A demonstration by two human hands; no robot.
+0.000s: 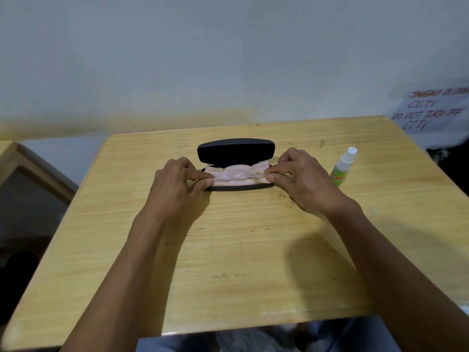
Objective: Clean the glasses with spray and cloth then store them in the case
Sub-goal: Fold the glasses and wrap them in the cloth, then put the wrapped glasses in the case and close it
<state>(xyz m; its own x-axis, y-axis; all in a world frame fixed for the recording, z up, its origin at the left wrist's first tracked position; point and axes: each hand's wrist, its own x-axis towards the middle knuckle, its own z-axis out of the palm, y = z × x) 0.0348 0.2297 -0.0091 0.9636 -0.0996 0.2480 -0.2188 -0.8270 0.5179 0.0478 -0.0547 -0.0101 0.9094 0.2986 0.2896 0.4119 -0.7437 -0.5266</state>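
- Wooden table (228, 250): bare work surface under your forearms.
- Left hand (177, 181) and right hand (302, 179): each pinches one end of the clear-framed glasses (238, 176), likely to keep them level over the case.
- Black case (236, 153): directly beneath the grip, lid up, pink cloth (236, 182) lining the tray.
- Spray bottle (342, 168): just right of your right hand, green label unreadable.
- Wall note (429, 107): far right, reads "CCTV DO NOT TURN OFF CCTV".

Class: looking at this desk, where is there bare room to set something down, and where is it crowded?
Bare: the table near edge, below both forearms, and the left side. Crowded: the open case with cloth, glasses, both hands, spray bottle alongside.
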